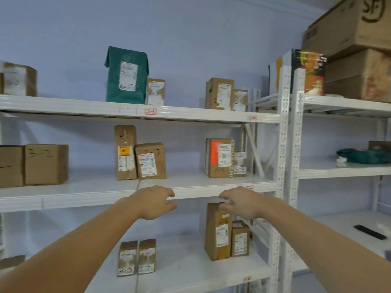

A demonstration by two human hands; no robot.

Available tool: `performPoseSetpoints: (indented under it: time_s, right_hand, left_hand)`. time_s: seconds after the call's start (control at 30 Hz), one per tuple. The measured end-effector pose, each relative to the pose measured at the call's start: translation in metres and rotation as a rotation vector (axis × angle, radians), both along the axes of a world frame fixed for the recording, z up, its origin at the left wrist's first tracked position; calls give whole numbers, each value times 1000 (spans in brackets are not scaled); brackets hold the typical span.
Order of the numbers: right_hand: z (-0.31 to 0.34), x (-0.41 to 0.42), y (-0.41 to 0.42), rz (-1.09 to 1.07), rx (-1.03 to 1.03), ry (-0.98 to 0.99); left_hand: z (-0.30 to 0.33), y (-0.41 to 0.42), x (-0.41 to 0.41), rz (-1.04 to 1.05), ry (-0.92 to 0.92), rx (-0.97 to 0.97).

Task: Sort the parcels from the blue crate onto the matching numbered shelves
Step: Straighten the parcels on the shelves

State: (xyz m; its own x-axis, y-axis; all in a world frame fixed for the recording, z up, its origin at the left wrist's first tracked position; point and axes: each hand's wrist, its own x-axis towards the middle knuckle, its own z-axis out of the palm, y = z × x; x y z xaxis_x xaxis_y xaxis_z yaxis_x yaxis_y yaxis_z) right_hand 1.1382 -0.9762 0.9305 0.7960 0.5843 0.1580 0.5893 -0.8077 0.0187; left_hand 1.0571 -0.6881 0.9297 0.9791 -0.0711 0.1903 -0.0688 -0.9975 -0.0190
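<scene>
Head view: the tall upright brown cardboard parcel (218,231) stands just below the right hand (241,203), its long axis vertical. Both grips hold nothing (fingers loosely curled); the left hand (153,201) is farther off.

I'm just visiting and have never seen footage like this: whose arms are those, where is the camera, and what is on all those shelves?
There is no machine here: a person sorting parcels wears one camera on the head, looking forward and down, so you see their own bare arms. The left hand and right hand reach toward the white metal shelving; both have loosely curled fingers and hold nothing. The shelves carry cardboard parcels with printed labels and handwritten codes, such as the box marked 3-2. A teal bagged parcel stands on the top shelf, above a small red tag reading 2-3 on the shelf edge. The right hand hovers near the top of a tall brown parcel on the lower shelf; whether they touch is unclear.
</scene>
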Motion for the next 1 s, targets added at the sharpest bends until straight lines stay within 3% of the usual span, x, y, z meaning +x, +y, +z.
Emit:
performPoseSetpoints:
  time_s: [0.27, 0.5, 0.73, 1.0]
  right_hand:
    - [-9, 23, -90, -44, -7, 26]
    - [-19, 22, -102, 11, -45, 58]
    - [-40, 6, -49, 157, -76, 67]
    - [-87, -42, 69, 303, -151, 130]
  left_hand:
    - [-9, -97, 20, -46, 14, -11]
    - [-22, -118, 8, -20, 60, -27]
    - [-55, -74, -28, 98, 78, -67]
    - [-90, 18, -120, 271, 145, -46]
